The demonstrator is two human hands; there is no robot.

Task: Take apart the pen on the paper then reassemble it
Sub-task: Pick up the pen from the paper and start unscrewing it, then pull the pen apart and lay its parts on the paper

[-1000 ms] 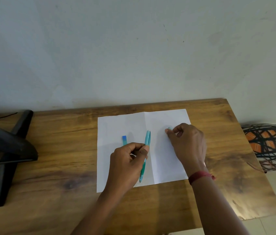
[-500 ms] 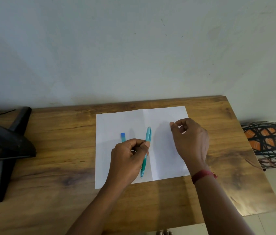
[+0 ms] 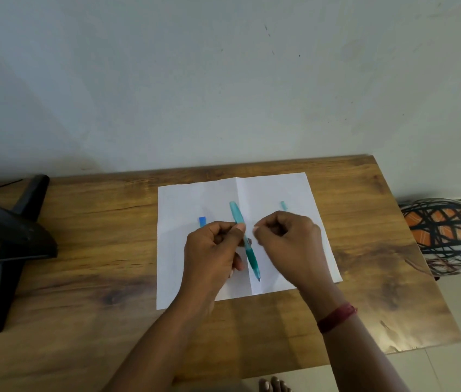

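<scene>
1. One teal pen (image 3: 244, 240) slants above the middle crease of the paper (image 3: 302, 190), its blunt end pointing away from the person and its dark tip toward the near edge.
2. The left hand (image 3: 212, 256) pinches the pen's barrel around its middle between thumb and curled fingers.
3. The right hand (image 3: 288, 241) sits just beside the pen on its right, fingers curled in with thumb and forefinger tips drawn together; whether they hold anything cannot be told, and they do not clearly touch the pen.
4. A small blue piece (image 3: 202, 221) lies on the left half of the sheet, partly hidden behind the left hand's knuckles.
5. A small pale teal piece (image 3: 283, 205) lies on the right half of the sheet, beyond the right hand and apart from it.
6. The sheet lies flat on the wooden desk (image 3: 90, 250), which stands against a pale wall (image 3: 223, 80).
7. A red band (image 3: 336, 318) circles the right wrist.
8. A black stand (image 3: 11, 239) rests at the desk's left end.
9. A patterned orange-and-black object (image 3: 447, 236) sits off the desk's right edge.
</scene>
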